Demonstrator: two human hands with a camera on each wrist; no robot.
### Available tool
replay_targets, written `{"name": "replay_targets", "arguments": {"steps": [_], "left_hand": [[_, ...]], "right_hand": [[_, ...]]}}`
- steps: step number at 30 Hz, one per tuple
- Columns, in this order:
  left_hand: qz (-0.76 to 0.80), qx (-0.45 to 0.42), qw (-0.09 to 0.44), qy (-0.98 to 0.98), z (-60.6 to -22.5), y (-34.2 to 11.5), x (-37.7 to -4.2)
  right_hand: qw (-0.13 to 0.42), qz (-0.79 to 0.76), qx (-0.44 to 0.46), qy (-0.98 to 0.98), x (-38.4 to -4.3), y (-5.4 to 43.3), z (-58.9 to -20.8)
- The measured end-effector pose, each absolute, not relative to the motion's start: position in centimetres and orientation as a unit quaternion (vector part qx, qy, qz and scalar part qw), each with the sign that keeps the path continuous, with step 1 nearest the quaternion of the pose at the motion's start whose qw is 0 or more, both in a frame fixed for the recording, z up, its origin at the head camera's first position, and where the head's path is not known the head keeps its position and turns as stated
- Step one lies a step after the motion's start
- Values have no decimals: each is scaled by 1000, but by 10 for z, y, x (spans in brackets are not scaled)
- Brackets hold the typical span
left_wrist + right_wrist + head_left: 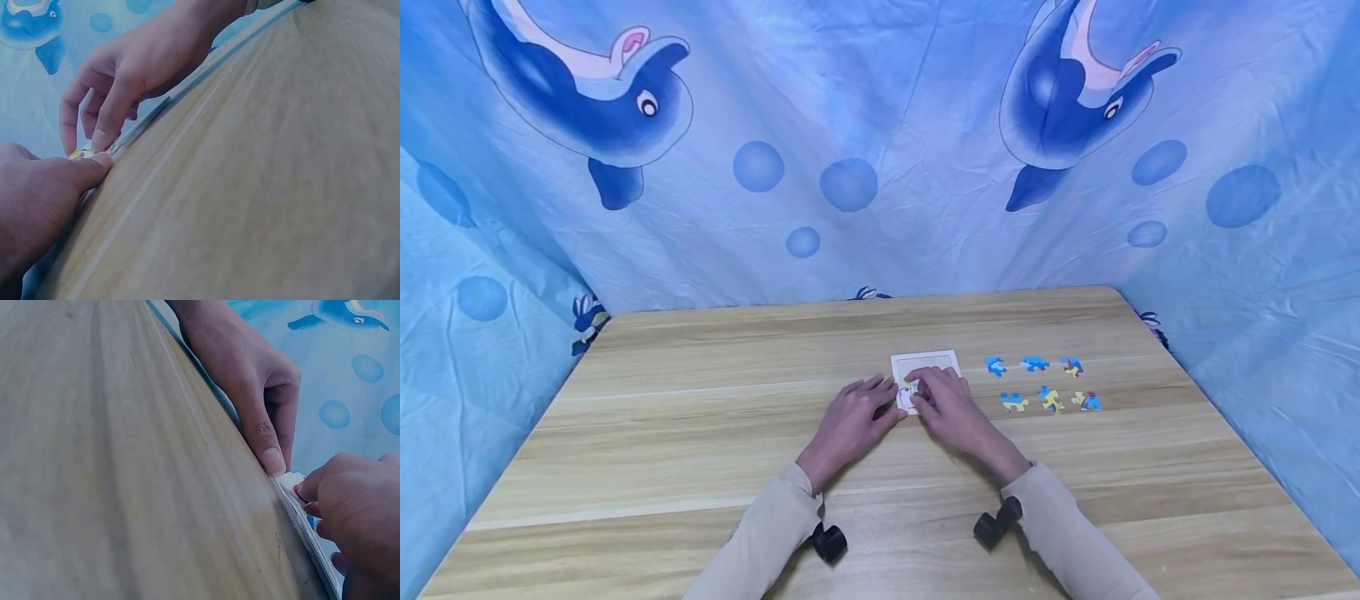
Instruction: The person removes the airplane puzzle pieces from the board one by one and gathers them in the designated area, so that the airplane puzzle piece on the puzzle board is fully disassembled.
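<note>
A white-rimmed square puzzle tray (923, 357) lies flat on the table. My left hand (853, 417) rests at its lower left corner, the fingertips touching the left rim and the thumb at the near rim. In the right wrist view, the left thumb (273, 461) presses on that corner. Over the tray, my right hand (951, 408) has thumb and fingers bent down and pinches a small white and yellow jigsaw piece (909, 389) at the tray's lower left. In the left wrist view, the piece (78, 154) shows only partly between the fingertips.
Right of the tray, several blue, yellow and red jigsaw pieces (1034, 363) lie apart in two rows. The wood-grain table (700, 400) meets a blue dolphin curtain (910, 242) at its back and sides. A black wrist camera (830, 543) sits under each cuff.
</note>
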State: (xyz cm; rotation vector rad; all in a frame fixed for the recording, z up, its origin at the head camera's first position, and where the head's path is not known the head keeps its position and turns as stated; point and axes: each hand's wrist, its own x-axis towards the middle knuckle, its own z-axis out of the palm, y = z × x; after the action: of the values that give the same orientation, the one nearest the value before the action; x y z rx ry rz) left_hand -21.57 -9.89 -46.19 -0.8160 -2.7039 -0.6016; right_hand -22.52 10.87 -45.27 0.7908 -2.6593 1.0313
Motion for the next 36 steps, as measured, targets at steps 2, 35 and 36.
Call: {"name": "replay_targets", "arguments": {"steps": [2, 35, 36], "left_hand": [[-209, -280, 126, -928, -462, -99, -216], [-221, -274, 117, -929, -461, -100, -215], [-222, -273, 117, -929, -462, -100, -216]], "right_hand": [[92, 350, 268, -893, -225, 109, -453], [42, 527, 172, -831, -216, 134, -451], [42, 526, 169, -832, -216, 135, -451]]}}
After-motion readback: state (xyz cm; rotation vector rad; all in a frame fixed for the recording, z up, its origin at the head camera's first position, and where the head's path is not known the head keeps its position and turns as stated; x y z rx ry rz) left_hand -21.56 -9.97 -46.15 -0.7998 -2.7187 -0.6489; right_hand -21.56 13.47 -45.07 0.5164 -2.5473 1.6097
